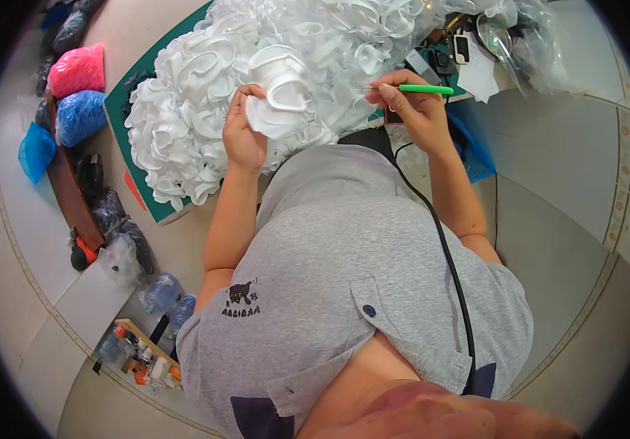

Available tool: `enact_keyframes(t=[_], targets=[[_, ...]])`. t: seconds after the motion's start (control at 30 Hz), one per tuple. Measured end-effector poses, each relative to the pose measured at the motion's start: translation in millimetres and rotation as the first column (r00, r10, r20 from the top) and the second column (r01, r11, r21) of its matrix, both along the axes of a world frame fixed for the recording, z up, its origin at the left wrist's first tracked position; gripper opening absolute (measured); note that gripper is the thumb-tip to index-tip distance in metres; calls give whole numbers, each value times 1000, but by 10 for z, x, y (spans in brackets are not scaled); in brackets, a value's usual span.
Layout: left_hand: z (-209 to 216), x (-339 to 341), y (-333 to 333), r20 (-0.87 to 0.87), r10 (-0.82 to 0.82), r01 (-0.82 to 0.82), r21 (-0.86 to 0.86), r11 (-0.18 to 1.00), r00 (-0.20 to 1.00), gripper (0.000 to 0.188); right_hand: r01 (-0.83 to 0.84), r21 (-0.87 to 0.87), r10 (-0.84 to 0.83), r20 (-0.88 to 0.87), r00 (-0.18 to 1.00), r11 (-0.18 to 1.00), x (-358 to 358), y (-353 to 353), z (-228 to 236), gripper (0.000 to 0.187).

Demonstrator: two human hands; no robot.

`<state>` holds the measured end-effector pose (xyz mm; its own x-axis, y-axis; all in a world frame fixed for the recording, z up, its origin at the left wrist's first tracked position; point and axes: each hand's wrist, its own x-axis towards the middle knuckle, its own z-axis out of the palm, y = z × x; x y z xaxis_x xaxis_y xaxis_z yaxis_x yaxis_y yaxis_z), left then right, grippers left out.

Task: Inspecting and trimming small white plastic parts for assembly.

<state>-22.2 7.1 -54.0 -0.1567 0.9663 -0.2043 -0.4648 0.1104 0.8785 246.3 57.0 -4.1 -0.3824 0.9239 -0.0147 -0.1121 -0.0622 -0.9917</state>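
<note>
Between the thumb and fingers of my left hand [246, 126] is a white moulded piece [280, 91], thin and curved, with a raised looped rim. I cannot make out its exact kind. My right hand [415, 108] pinches a slim tool with a green handle [426, 89] and a thin metal tip; the tip points left toward the white piece and is apart from it. Behind and beside both hands spreads a large heap of similar white pieces [183, 110], piled on a green-topped table [116, 110].
Small dark devices [443, 62], white paper [479, 77] and clear plastic bags [541, 44] lie at the table's right. A blue bag [472, 146] hangs below there. Pink [77, 71] and blue bundles [81, 117] stand at the left. A black cable [443, 234] runs down my front.
</note>
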Motion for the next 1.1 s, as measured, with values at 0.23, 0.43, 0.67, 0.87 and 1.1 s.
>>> enact_keyframes(t=[0.23,0.43,0.67,0.87,1.1], targets=[[504,312,-75,299,-132,83,171,982,945,28,-170,259,221,-183,958,951,-609,-45,249,13],[653,405,-71,135,25,-52,201,978,990,43,-74,297,105,-88,991,952,-575,-16,228,10],[638,384,-74,20,64,-67,264,962,998,45,-76,585,22,98,995,807,-573,-16,357,9],[706,381,-82,-90,94,-71,238,969,991,44,-207,900,-192,297,935,384,-629,38,295,20],[795,228,-157,206,2,-39,175,984,979,57,285,920,-539,-101,836,269,-317,657,-53,11]])
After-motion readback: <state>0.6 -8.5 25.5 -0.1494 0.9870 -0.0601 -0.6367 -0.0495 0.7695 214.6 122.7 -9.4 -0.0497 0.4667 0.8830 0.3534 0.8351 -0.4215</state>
